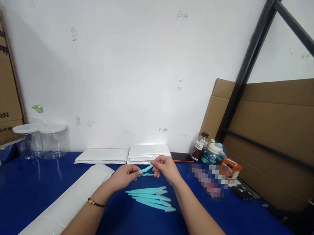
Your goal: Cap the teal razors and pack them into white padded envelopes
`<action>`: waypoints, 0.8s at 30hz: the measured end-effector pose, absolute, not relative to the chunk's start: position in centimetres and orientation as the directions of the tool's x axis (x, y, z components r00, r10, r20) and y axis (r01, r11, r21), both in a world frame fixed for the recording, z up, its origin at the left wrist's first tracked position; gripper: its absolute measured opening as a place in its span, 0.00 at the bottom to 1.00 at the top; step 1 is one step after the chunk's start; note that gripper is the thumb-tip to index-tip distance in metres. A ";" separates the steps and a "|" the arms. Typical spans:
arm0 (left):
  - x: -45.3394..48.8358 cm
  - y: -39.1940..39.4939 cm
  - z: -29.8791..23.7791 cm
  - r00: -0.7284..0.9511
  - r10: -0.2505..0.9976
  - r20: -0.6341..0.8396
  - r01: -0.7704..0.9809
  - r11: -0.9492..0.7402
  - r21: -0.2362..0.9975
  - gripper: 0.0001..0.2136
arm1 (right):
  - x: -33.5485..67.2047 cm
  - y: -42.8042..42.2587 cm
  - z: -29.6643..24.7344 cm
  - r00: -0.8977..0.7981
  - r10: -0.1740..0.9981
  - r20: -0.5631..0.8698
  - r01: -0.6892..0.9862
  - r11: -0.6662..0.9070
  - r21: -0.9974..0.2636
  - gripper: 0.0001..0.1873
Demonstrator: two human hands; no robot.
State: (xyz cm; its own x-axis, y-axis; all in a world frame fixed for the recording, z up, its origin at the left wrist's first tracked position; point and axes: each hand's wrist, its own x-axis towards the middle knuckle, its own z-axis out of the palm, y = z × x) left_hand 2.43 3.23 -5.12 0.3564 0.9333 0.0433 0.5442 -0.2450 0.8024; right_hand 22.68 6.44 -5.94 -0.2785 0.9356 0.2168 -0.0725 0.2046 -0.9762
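Observation:
A turquoise eyebrow razor point(145, 170) is stretched between my two hands above the blue table. My left hand point(125, 176) pinches one end of it, and my right hand point(166, 169) has the other end between thumb and fingertips. Just beneath the held one, part of another turquoise razor point(149, 174) shows; whether it lies on the table or is in my fingers I cannot tell. Closer to me, several more eyebrow razors point(150, 196) lie fanned out on the table, their wider ends to the right.
White packets point(102, 155) and a second white stack point(149, 151) lie along the wall. A long white bag point(69, 201) is at left, two clear jars point(54, 142) behind it. Phone point(182, 157), bottles point(198, 146), orange box point(230, 168) and black item point(242, 193) stand right.

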 end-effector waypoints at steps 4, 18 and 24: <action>2.4 3.2 -5.0 0.367 0.929 0.040 0.542 -0.249 0.802 0.16 | 22.9 6.5 -6.0 -0.256 0.943 0.211 -0.092 0.193 -0.977 0.18; 2.4 3.0 -4.6 0.383 0.924 0.026 0.576 -0.261 0.775 0.17 | 22.1 6.1 -5.9 -0.313 0.933 0.178 -0.071 0.163 -0.984 0.20; 1.8 3.4 -5.4 0.416 0.909 0.028 0.619 -0.305 0.724 0.14 | 22.9 6.2 -6.9 -0.476 0.880 0.002 0.124 0.069 -0.990 0.19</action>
